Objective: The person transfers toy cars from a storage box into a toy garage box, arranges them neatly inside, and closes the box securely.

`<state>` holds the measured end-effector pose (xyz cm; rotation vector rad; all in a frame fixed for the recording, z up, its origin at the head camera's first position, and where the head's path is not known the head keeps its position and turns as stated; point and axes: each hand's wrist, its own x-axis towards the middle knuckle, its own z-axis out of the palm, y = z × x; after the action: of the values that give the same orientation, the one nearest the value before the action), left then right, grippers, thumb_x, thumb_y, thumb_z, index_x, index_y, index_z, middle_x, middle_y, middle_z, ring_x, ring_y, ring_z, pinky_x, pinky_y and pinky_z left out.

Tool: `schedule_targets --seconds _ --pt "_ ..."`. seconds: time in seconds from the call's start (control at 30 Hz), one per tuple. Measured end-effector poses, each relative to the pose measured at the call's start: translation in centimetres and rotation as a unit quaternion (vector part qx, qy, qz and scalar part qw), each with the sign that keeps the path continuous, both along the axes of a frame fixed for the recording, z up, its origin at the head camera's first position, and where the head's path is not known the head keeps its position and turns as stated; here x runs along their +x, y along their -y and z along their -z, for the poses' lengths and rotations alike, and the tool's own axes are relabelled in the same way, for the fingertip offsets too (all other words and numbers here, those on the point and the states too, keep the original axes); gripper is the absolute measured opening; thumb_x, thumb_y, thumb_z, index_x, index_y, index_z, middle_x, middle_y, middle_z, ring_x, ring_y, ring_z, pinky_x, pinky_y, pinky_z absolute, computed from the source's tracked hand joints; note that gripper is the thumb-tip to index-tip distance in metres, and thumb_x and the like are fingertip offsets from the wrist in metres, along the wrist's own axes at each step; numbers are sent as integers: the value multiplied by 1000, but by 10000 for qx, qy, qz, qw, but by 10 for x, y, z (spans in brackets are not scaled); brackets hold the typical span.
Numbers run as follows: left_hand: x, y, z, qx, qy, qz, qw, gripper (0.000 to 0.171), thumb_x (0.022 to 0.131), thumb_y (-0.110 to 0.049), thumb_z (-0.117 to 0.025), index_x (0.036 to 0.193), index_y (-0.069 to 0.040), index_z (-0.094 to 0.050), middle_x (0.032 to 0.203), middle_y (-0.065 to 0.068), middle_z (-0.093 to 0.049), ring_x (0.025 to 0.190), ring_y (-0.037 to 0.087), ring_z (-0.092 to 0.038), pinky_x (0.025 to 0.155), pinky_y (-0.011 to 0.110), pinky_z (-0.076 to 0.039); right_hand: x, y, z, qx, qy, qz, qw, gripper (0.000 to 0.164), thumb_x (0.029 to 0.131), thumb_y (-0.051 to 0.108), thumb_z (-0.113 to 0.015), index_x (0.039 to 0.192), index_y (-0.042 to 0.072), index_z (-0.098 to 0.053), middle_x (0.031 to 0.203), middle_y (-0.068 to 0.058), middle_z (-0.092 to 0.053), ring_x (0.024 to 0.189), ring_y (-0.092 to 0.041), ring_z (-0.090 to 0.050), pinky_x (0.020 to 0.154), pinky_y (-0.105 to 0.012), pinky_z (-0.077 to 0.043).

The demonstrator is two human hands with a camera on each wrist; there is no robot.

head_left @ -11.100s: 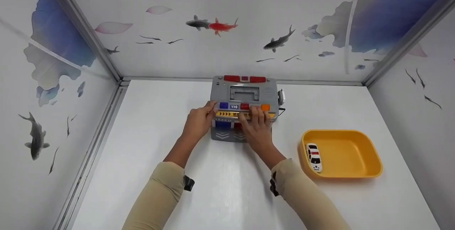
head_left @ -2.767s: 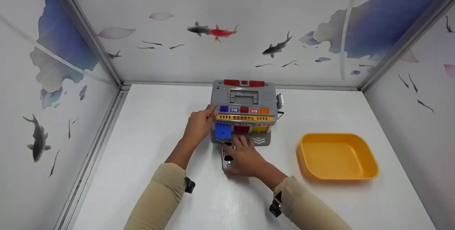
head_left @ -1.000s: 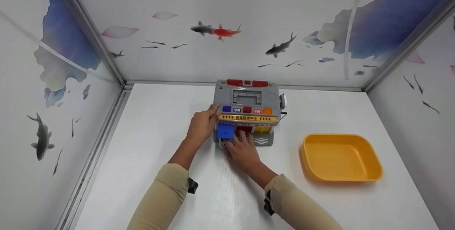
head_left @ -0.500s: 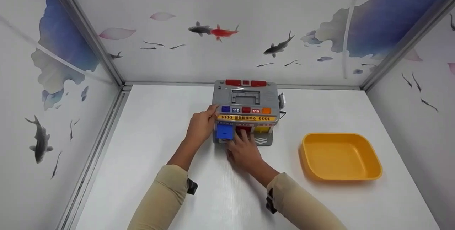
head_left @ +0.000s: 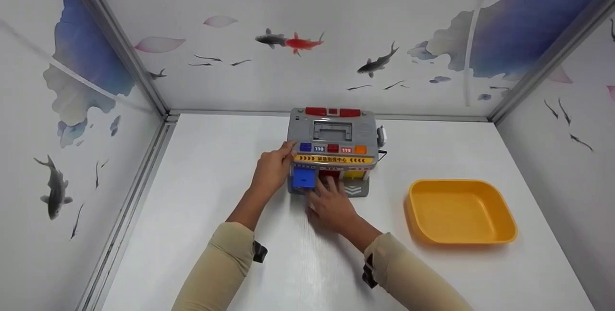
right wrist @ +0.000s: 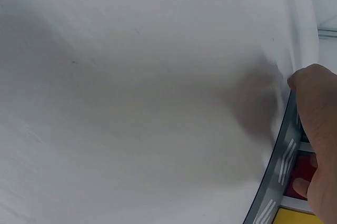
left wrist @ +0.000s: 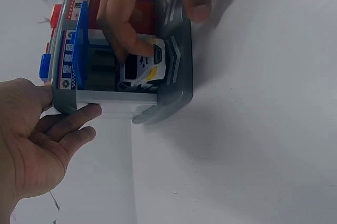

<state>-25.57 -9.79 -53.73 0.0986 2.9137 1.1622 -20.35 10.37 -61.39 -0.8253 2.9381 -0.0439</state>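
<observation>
A grey toy garage (head_left: 300, 130) with blue, red and yellow bays stands against the back wall. Its blue door (head_left: 304, 178) is swung up. My left hand (head_left: 271, 171) grips the garage's left front corner, thumb on the front edge and fingers along the side wall. In the left wrist view a white toy car (left wrist: 143, 71) sits partly inside the blue bay, nose outward. A finger of my right hand (head_left: 331, 205) presses on the car's front end, while the thumb stands apart from it. The head view hides the car under the blue door and the hand.
A yellow tray (head_left: 456, 212) stands to the right on the white table (head_left: 216, 152). A crank-like white part (head_left: 382, 135) sticks out of the garage's right side. Printed walls border the table at the back and both sides.
The car was in the yellow tray first, then under my right hand before the garage; now it is in the blue bay. The blue door has opened. Little moved in the last half second.
</observation>
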Motion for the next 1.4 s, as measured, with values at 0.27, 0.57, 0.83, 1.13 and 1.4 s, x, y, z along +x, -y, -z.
schedule_targets --seconds 0.27,0.57,0.83,1.13,1.4 --pt "1 0 -1 78 34 -46 10000 45 117 -38 -56 160 -23 -61 163 8 -58 143 29 -68 113 48 -62 -1 -3 -4 122 -1 -65 9999 63 110 48 -65 165 21 -50 177 -11 -40 159 -48 -37 127 -75 -39" --pt "2 -2 0 83 89 -80 9999 45 117 -36 -56 160 -23 -60 163 9 -58 142 29 -69 111 48 -62 -6 -1 -5 29 25 -39 10000 56 111 47 -62 160 19 -60 179 -9 -40 159 -49 -38 127 -76 -38" --pt "1 0 0 41 -51 -3 10000 45 118 -37 -55 159 -21 -62 163 11 -58 150 32 -60 121 50 -56 -10 2 -6 109 -199 -16 9997 57 112 46 -62 162 21 -58 177 -6 -43 158 -46 -39 130 -77 -34" --pt "2 -1 0 61 -92 14 9999 45 117 -37 -56 159 -21 -63 162 11 -59 147 32 -63 118 50 -58 -5 -12 -5 -184 -311 -222 9991 56 112 51 -59 158 18 -61 175 -9 -44 152 -45 -42 125 -72 -44" --pt "0 0 1 60 -81 -11 9999 45 117 -37 -56 159 -22 -62 161 11 -61 141 31 -70 114 50 -61 5 -34 -8 -448 -515 -381 9969 68 110 70 -51 163 29 -54 178 -3 -41 159 -44 -40 126 -74 -41"
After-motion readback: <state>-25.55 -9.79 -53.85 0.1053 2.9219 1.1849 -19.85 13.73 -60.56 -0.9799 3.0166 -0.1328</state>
